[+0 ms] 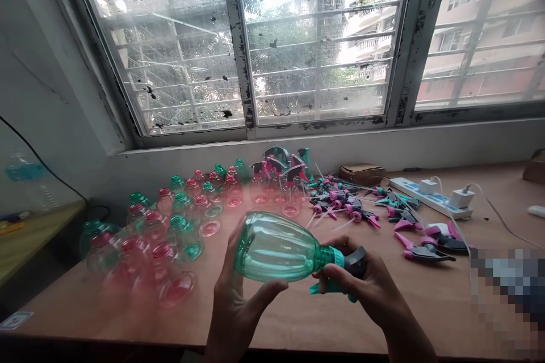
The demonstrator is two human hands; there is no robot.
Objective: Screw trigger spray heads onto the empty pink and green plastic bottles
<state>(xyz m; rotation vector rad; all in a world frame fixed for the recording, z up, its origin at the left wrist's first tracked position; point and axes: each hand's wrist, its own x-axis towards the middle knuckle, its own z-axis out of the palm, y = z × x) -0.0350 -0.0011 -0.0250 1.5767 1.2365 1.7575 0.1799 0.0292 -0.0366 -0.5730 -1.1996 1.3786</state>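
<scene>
A clear green spray bottle [276, 247] lies sideways in the air above the table's front part, its base to the left. My left hand [240, 295] is closed around the base end, thumb underneath. At the neck, my right hand [361, 278] grips the black and teal spray head [347, 261], which sits on the bottle's mouth. The teal trigger points down toward the table. Whether the collar is fully tight cannot be seen. Behind the bottle lie loose pink, teal and black spray heads [340, 201] with thin white tubes.
Several open pink and green bottles [155, 224] stand at the left. Bottles with spray heads [292, 193] stand at the back middle. A white power strip [430, 198] with plugs and cables lies right, near a brown cardboard box [361, 174]. Windows line the back wall.
</scene>
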